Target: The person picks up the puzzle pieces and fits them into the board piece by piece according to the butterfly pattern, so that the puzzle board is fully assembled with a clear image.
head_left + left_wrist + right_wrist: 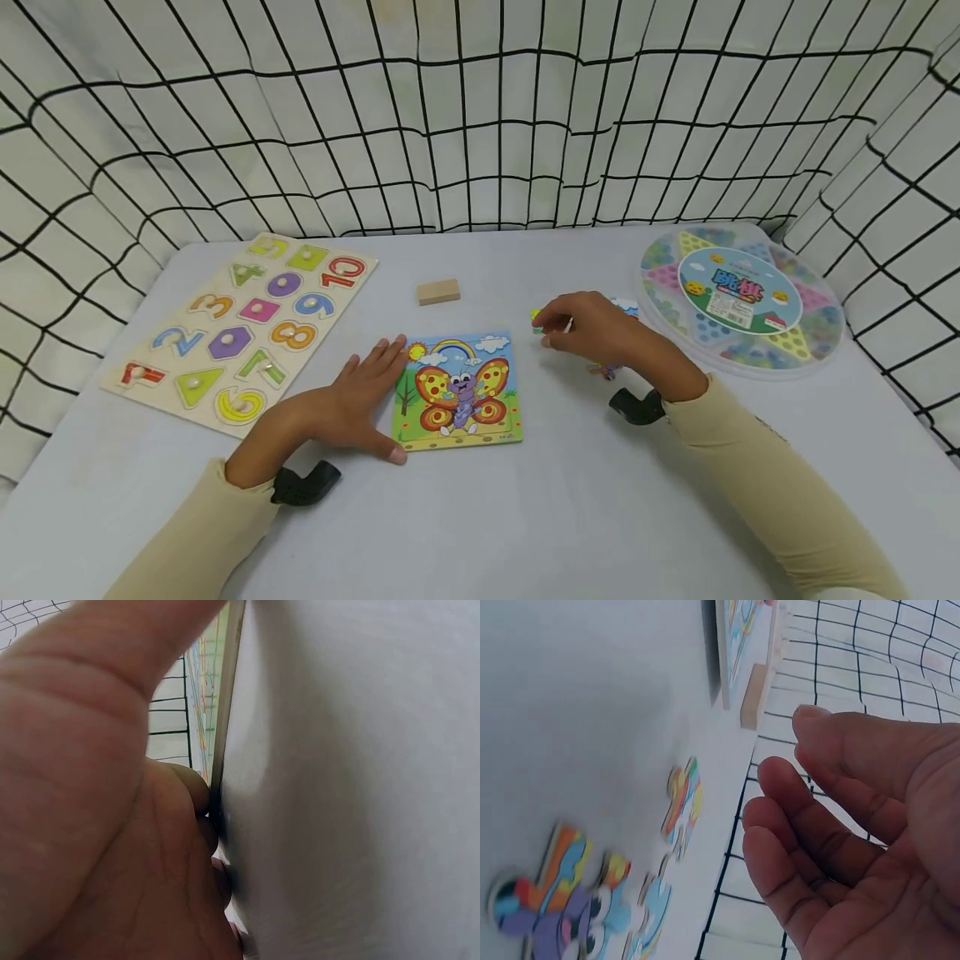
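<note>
The butterfly puzzle board (459,392) lies flat at mid-table. My left hand (348,408) rests along its left side, fingers and thumb spread, with fingertips at the upper left corner and the thumb by the lower left one. To the right of the board, my right hand (596,329) hovers over loose jigsaw pieces (625,307), partly hiding them. The right wrist view shows its fingers loosely bent and apart from the thumb, holding nothing. Below them lie a yellow-orange piece (682,799) and a purple piece with a cartoon face (562,922).
A wooden number and shape board (247,333) lies at the left. Behind the butterfly board is a small wooden block (438,292). A round, clear-lidded game box (738,292) sits at the back right. Black netting (465,125) rises around the table's back and sides.
</note>
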Demonstrator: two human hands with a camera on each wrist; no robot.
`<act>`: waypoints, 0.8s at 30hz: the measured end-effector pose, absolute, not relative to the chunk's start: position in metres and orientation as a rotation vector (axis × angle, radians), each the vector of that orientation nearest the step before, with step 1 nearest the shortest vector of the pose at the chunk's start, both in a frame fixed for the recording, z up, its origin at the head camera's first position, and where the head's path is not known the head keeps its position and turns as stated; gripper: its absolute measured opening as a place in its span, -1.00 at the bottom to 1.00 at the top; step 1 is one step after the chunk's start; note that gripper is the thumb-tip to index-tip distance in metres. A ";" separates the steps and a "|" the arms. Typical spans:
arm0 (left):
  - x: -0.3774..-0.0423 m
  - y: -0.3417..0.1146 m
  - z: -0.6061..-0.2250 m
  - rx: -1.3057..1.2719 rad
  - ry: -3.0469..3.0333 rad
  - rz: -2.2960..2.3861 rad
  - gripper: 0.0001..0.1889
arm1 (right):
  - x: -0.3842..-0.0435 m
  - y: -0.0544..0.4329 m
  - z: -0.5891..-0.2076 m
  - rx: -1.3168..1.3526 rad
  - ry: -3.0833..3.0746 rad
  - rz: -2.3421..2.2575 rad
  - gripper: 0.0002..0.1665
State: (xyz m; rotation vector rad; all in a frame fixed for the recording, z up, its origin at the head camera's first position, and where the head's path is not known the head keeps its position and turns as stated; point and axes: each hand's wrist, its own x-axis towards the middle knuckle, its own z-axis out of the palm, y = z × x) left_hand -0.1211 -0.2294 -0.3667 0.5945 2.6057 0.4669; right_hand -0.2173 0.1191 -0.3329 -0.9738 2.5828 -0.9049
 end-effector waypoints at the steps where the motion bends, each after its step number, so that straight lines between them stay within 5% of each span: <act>1: -0.121 -0.229 -0.366 0.595 2.603 0.467 0.40 | -0.218 0.122 -0.333 -0.952 2.586 -0.889 -0.68; 24: -0.120 -0.228 -0.363 0.589 2.592 0.485 0.40 | -0.221 0.177 -0.343 -0.766 2.578 -0.778 -0.46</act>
